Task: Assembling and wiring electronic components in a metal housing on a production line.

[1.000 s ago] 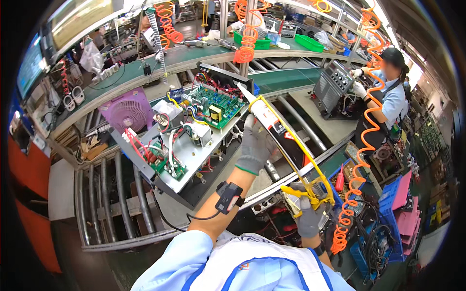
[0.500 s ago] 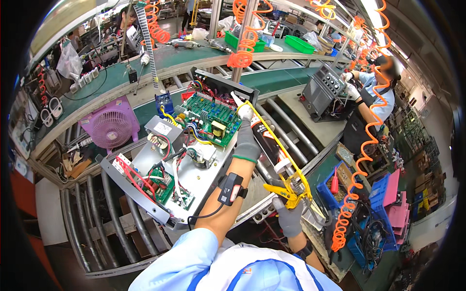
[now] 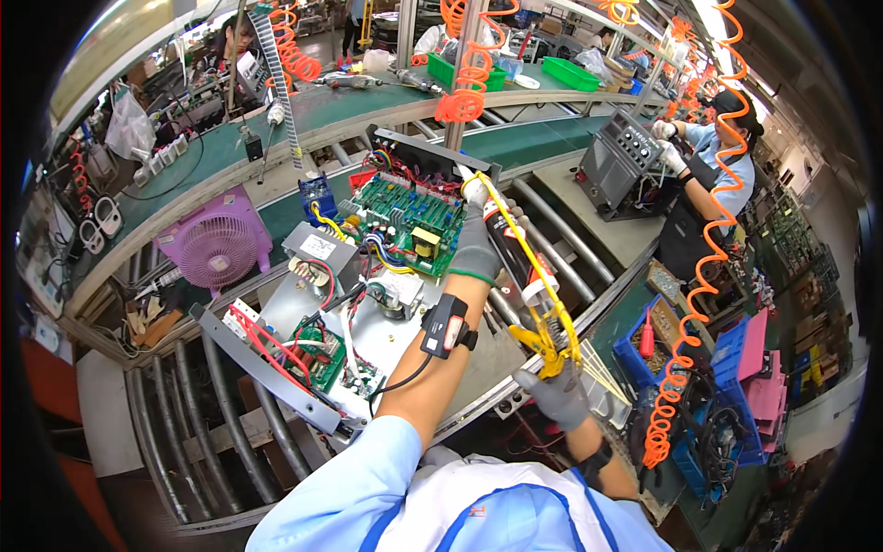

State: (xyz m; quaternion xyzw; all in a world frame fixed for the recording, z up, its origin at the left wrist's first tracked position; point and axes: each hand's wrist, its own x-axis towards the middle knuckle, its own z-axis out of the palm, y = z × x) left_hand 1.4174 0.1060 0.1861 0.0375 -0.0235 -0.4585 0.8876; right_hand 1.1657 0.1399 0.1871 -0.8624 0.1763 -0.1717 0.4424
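Note:
A yellow caulking gun (image 3: 544, 352) loaded with a dark, red and white sealant tube (image 3: 506, 241) is held slanting in front of me. Its nozzle end reaches the far right edge of an opened metal chassis. My left hand (image 3: 476, 212), in a grey glove, is closed round the nozzle end beside the green circuit board (image 3: 414, 216). Lower right, my gloved right hand (image 3: 561, 397) is wrapped at the gun's handle; some of its fingers are hidden. The chassis (image 3: 391, 345) carries coloured wires, a transformer and a smaller green board (image 3: 320, 354).
Roller conveyors (image 3: 230, 423) run below and beside the chassis. A purple fan (image 3: 216, 244) stands left. At right are a blue bin (image 3: 635, 354) with a red screwdriver and a hanging orange coiled hose (image 3: 704, 267). A co-worker (image 3: 727, 166) handles a dark box-shaped unit (image 3: 621, 166).
The whole view has shifted slightly. Both hands keep hold of the caulking gun, whose handle end has moved a little upward. The co-worker's arms have moved slightly.

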